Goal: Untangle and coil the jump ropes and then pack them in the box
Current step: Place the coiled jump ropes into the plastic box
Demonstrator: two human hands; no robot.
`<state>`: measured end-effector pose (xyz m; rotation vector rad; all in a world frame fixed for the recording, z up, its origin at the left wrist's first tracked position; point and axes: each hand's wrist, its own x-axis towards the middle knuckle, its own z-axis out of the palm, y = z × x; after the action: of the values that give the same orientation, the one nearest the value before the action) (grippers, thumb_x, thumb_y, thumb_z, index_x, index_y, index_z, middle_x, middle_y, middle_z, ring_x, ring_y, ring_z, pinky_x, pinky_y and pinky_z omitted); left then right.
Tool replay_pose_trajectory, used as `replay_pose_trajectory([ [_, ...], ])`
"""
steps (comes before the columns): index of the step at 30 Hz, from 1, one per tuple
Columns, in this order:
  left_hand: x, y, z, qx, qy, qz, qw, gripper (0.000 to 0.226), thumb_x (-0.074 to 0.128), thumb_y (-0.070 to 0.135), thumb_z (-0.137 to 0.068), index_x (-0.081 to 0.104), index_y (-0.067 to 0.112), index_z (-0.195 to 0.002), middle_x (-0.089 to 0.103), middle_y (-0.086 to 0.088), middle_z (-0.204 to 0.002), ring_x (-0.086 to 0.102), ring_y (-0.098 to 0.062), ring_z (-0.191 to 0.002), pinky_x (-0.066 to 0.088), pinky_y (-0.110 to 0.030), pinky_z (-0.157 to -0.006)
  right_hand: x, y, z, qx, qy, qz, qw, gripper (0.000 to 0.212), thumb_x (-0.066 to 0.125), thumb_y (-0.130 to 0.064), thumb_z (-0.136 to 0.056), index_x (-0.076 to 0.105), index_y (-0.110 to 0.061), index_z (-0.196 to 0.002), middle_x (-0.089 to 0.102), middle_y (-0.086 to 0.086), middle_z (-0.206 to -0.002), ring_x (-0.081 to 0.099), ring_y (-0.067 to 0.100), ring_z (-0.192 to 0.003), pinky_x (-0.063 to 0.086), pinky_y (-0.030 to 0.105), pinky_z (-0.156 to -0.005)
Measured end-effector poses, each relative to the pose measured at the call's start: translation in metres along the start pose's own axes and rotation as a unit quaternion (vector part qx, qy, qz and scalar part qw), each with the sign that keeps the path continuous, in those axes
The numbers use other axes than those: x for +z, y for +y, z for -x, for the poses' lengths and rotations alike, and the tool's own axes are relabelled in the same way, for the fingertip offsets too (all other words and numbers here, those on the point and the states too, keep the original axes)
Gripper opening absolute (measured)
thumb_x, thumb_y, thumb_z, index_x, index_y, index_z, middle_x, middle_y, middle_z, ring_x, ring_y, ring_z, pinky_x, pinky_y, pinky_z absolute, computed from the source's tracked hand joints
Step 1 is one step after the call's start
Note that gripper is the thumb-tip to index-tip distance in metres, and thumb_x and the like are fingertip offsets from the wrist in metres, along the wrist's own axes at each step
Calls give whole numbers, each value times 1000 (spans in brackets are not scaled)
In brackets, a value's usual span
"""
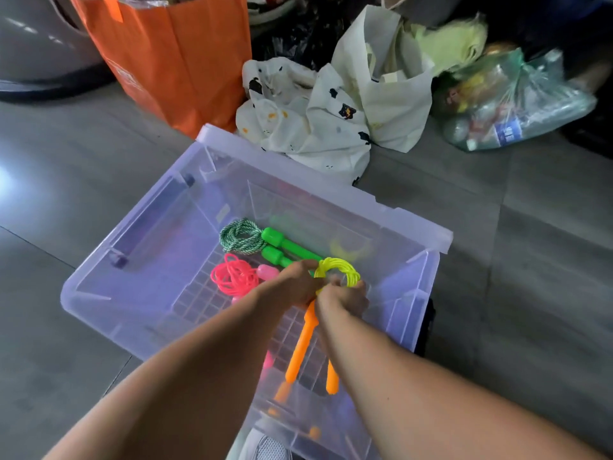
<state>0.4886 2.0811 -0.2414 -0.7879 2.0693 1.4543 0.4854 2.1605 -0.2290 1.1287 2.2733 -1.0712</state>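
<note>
A clear plastic box point(139, 247) stands on the grey floor. On its bottom lie a coiled green rope with two green handles point(252, 242) and a coiled pink rope point(234, 277). Above the box, my left hand point(295, 283) and my right hand point(345, 298) both grip a coiled yellow rope point(338, 270). Its two orange handles point(303, 343) hang down below my hands, inside the box.
Behind the box stand an orange paper bag point(172, 54), white cloth bags point(331, 114) and a clear plastic bag of toys point(504, 101). Grey floor tiles lie to the left and right of the box.
</note>
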Motion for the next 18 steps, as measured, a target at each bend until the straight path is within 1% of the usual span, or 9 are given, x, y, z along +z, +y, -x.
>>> replay_pose_trajectory([
  [1, 2, -2, -2, 2, -5, -5, 1000, 16, 71, 13, -89, 66, 24, -101, 58, 0, -81, 55, -18, -80, 54, -29, -63, -2, -2, -1, 6, 6, 14, 1000, 53, 59, -33, -97, 43, -16, -144, 48, 22, -142, 52, 41, -129, 41, 47, -104],
  [2, 2, -2, -2, 2, -17, -12, 1000, 25, 67, 10, -91, 65, 26, -110, 59, 0, -89, 58, -17, -82, 54, -19, -59, -3, -2, -3, 13, 1, 17, 1000, 58, 59, -34, -97, 38, -17, -148, 45, 22, -144, 49, 41, -131, 39, 47, -107],
  [4, 1, -2, -5, 15, -22, -49, 998, 33, 61, 7, -93, 65, 18, -125, 62, -2, -103, 59, -15, -87, 47, -4, -53, 0, 2, -6, 11, -13, 6, 1000, 64, 58, -32, -97, 31, -17, -153, 45, 21, -147, 46, 40, -135, 38, 47, -110],
  [6, 1, -1, -5, 30, -8, -82, 996, 35, 60, 9, -94, 66, 15, -128, 68, -6, -113, 63, -17, -97, 44, -4, -59, 3, 9, -6, 7, -22, 7, 1000, 67, 57, -33, -97, 27, -17, -155, 46, 20, -148, 46, 39, -135, 37, 46, -111],
  [7, 2, -1, -3, 34, -4, -102, 994, 33, 62, 14, -94, 68, 18, -126, 70, -7, -115, 66, -20, -102, 47, -11, -66, 4, 12, -7, -1, -23, 15, 1000, 67, 56, -35, -97, 26, -18, -155, 46, 20, -148, 47, 39, -135, 38, 46, -111],
  [9, 6, -3, -3, 54, 16, -156, 986, 27, 68, 32, -91, 72, 26, -117, 74, -7, -106, 69, -26, -103, 47, -24, -73, 1, 15, -10, -26, -28, 43, 998, 67, 55, -39, -97, 27, -18, -154, 45, 20, -147, 45, 39, -136, 37, 45, -111],
  [11, 9, -6, -3, 64, 56, -188, 979, 29, 70, 42, -87, 72, 28, -112, 75, -8, -102, 68, -28, -100, 45, -29, -73, -2, 18, -14, -57, -27, 66, 996, 69, 56, -40, -97, 26, -16, -154, 42, 19, -149, 42, 37, -138, 35, 42, -111],
  [14, 11, -5, -6, 53, 85, -171, 980, 30, 73, 41, -84, 70, 21, -106, 74, -10, -99, 67, -28, -94, 47, -30, -73, -5, 19, -18, -92, -30, 81, 992, 68, 59, -41, -96, 31, -14, -153, 42, 18, -151, 44, 36, -138, 36, 40, -109],
  [18, 5, -4, -10, 24, 43, -117, 992, 22, 76, 33, -85, 68, 16, -95, 65, -5, -69, 59, -21, -64, 42, -23, -54, -9, 17, -16, -111, -27, 83, 990, 64, 61, -38, -95, 37, -10, -147, 45, 18, -148, 46, 35, -135, 37, 39, -106],
])
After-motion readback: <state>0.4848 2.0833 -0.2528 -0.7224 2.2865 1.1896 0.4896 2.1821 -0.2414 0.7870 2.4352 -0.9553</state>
